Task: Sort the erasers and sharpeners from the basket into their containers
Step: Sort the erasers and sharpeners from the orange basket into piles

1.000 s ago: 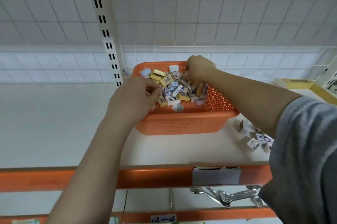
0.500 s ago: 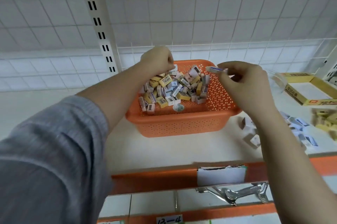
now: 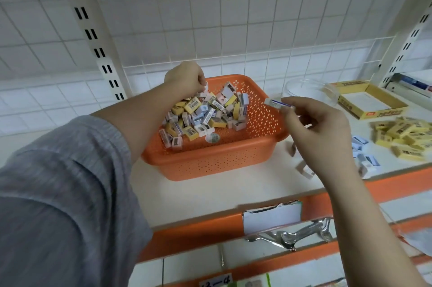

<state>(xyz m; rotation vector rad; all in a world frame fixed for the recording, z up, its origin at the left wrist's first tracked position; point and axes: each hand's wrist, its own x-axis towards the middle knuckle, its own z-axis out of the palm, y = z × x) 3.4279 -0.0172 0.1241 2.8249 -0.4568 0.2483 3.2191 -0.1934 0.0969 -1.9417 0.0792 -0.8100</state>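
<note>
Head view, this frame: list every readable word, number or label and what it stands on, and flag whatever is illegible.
"13-4": handwritten on a white tag at the bottom edge, partly cut off.
Yellow box: print on its walls, too blurred to read.
Items in the orange basket: barcodes and print, too small to read.
Yellow erasers on the shelf: dark print, illegible.
White label on the shelf edge: blank.

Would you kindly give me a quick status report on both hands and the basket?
Left hand pinching a small white piece over the orange basket. Right hand holding a white eraser beside the rim. Basket still well filled. Nothing blocking.
</note>
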